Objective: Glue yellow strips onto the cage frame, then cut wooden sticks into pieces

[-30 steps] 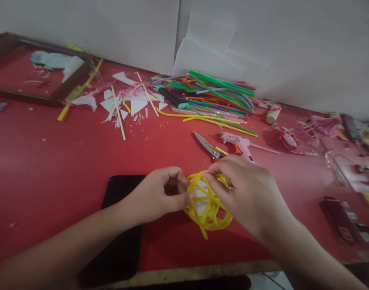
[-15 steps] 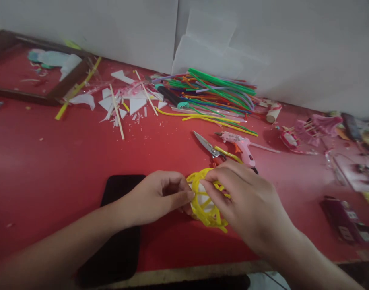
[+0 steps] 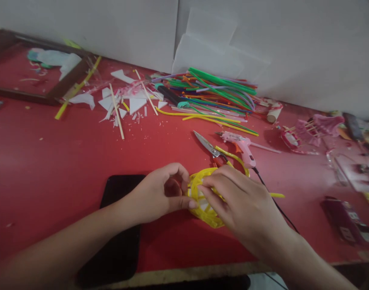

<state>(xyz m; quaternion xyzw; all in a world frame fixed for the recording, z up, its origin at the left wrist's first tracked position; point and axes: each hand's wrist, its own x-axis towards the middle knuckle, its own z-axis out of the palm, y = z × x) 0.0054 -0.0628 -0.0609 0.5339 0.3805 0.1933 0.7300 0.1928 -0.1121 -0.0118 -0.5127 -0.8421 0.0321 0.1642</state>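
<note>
A small round basket-like frame of yellow pipe cleaners [image 3: 214, 220] with a white inside lies on its side between my hands. My left hand [image 3: 160, 193] curls around its left edge, with the thumb pressed on the yellow ring. With thumb and forefinger, my right hand [image 3: 247, 201] pinches at the frame's upper part and hides its right side. Scissors [image 3: 206, 143] rest just beyond the frame, partly covered by a loose yellow pipe cleaner [image 3: 231, 154]. Another yellow end [image 3: 277, 195] sticks out to the right of my right hand.
A pink glue gun [image 3: 240, 145] with a black cord lies behind my right hand. Under my left forearm is a black phone-like slab [image 3: 118, 249]. Coloured pipe cleaners [image 3: 220, 86], a cutter [image 3: 172, 96] and white scraps [image 3: 137, 105] lie along the wall. A maroon pouch [image 3: 343, 219] sits right.
The yellow frame has turned slightly in my fingers. My left fingers have lifted a little and opened wider. A longer yellow pipe cleaner now shows behind and right of my right hand.
</note>
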